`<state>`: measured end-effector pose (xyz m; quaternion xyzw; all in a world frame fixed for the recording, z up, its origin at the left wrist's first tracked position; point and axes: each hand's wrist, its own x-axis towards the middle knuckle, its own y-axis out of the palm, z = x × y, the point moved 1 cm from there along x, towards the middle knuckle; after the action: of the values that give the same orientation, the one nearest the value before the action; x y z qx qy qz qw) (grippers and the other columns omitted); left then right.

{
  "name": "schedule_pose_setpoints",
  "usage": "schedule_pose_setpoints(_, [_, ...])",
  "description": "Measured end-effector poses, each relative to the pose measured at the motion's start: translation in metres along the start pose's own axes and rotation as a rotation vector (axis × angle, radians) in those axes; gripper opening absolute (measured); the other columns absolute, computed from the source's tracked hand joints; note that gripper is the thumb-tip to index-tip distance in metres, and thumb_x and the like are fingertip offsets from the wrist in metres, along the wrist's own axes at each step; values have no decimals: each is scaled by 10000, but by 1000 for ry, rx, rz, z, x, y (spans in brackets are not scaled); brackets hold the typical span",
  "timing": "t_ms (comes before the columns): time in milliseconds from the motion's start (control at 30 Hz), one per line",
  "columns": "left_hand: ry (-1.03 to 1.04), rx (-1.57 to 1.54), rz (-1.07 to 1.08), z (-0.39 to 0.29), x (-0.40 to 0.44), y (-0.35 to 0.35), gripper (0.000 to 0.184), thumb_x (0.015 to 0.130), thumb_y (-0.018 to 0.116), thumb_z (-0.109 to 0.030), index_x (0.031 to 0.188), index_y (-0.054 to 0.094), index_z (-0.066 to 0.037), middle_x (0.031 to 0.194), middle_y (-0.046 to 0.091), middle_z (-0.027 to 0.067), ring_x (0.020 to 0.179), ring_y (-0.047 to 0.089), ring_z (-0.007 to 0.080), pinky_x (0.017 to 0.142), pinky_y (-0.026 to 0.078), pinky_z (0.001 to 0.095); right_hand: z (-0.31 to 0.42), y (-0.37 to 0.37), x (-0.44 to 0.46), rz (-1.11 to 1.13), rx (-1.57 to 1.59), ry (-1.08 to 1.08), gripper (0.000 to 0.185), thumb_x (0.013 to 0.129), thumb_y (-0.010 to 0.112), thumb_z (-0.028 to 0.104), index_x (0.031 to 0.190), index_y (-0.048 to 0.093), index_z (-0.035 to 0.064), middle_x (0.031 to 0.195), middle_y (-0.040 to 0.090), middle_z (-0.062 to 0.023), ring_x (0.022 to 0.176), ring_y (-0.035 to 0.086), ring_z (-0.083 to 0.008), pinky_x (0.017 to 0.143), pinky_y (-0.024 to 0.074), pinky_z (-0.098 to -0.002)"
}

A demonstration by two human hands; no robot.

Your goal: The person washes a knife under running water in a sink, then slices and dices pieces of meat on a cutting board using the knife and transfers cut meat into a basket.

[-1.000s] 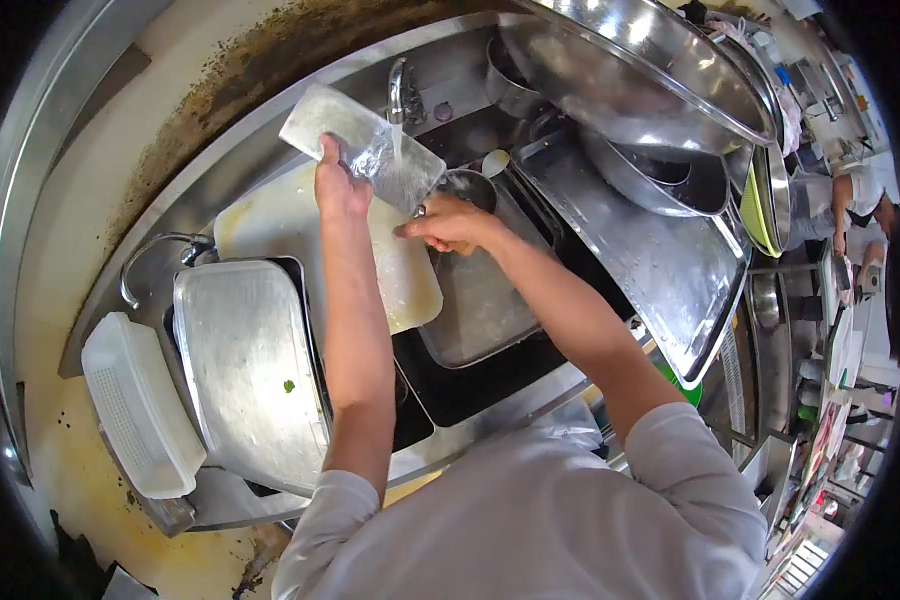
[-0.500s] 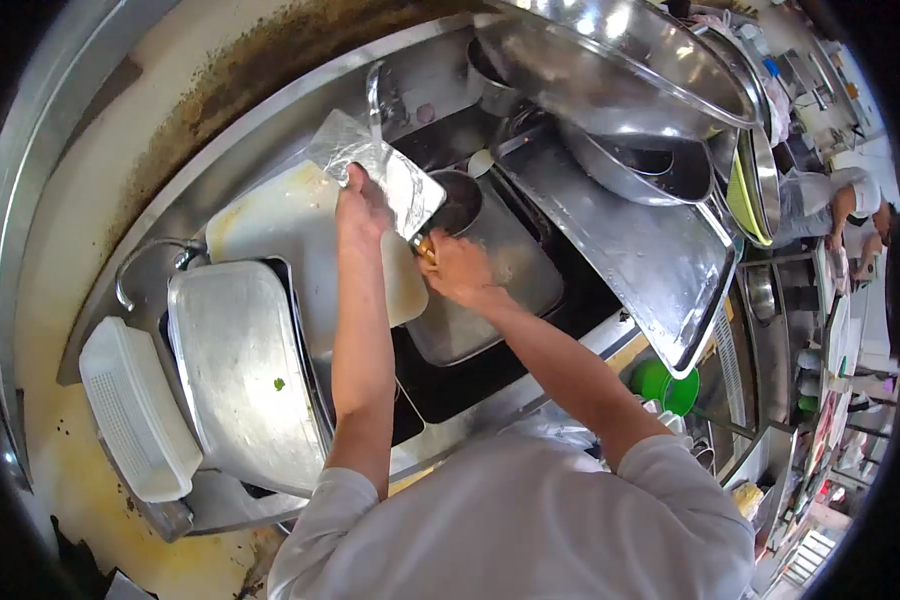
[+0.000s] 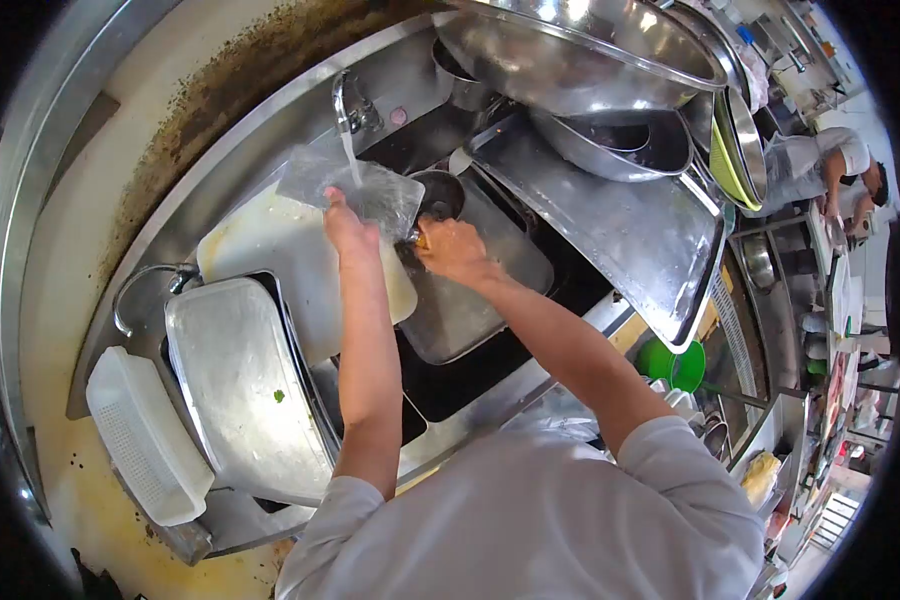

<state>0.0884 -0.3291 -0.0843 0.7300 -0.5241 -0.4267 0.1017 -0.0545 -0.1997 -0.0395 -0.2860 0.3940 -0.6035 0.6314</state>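
Steel-bladed and rectangular, the cleaver (image 3: pixel 392 196) is held up over the sink, its wet blade under a stream of water (image 3: pixel 349 152) from the upper faucet (image 3: pixel 341 108). The right hand (image 3: pixel 454 248) is closed around the brown handle, fingers curled in. At the blade's near edge is the left hand (image 3: pixel 353 232), one digit laid against the metal; its other fingers are hidden, so I cannot tell how far they close.

Below the blade, a white cutting board (image 3: pixel 282 275) lies aslant, partly covered by the left forearm. Just beside the right hand are a dark round pan (image 3: pixel 440 194) and a shallow metal pan (image 3: pixel 475 310). Farther left, an upturned metal tray (image 3: pixel 232 365) carries a green leaf scrap (image 3: pixel 279 396), with a white perforated basket (image 3: pixel 145 440) next to it. On the right, a large steel bowl (image 3: pixel 580 58) stands above a rimmed baking tray (image 3: pixel 610 215), and a green bucket (image 3: pixel 682 365) sits lower down.
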Motion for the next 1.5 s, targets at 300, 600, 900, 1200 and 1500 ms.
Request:
schedule_pose_setpoints(300, [51, -22, 26, -14, -20, 11, 382, 1091, 582, -385, 1269, 654, -55, 1209, 696, 72, 1113, 656, 263, 978, 542, 476, 3, 23, 9, 9, 99, 13, 221, 816, 712, 211, 829, 721, -9, 916, 743, -267, 824, 755, -367, 761, 594, -481])
schedule_pose_setpoints(600, [-8, -10, 103, -31, -27, 14, 472, 1087, 594, -359, 1395, 568, -2, 1317, 664, 109, 1248, 607, 264, 1132, 434, 465, 12, 14, 12, 224, 257, 39, 345, 857, 740, 299, 716, 680, -10, 677, 685, -152, 645, 712, -276, 629, 563, -441])
schedule_pose_setpoints(900, [-50, 58, 346, -5, -12, 4, 510, 1099, 548, -418, 1434, 554, -33, 1381, 648, 108, 1307, 585, 297, 1151, 430, 498, -17, 31, 8, 751, 901, 250, 301, 865, 762, 302, 798, 697, 16, 771, 734, -203, 641, 693, -394, 622, 557, -471])
schedule_pose_setpoints(1200, [-218, 14, 522, -4, 17, -19, 507, 1064, 574, -491, 1388, 590, -101, 1377, 643, 92, 1290, 591, 312, 1072, 470, 542, -27, 23, -7, 732, 935, 173, 216, 836, 762, 243, 842, 704, 35, 803, 732, -228, 701, 743, -392, 624, 597, -487])
schedule_pose_setpoints(1500, [-181, -47, 428, 5, -39, -7, 502, 1096, 560, -407, 1411, 561, -16, 1362, 634, 85, 1296, 557, 227, 1171, 392, 439, -30, 16, -25, 459, 523, 154, 231, 841, 740, 241, 900, 709, 20, 821, 745, -168, 750, 731, -333, 694, 578, -464])
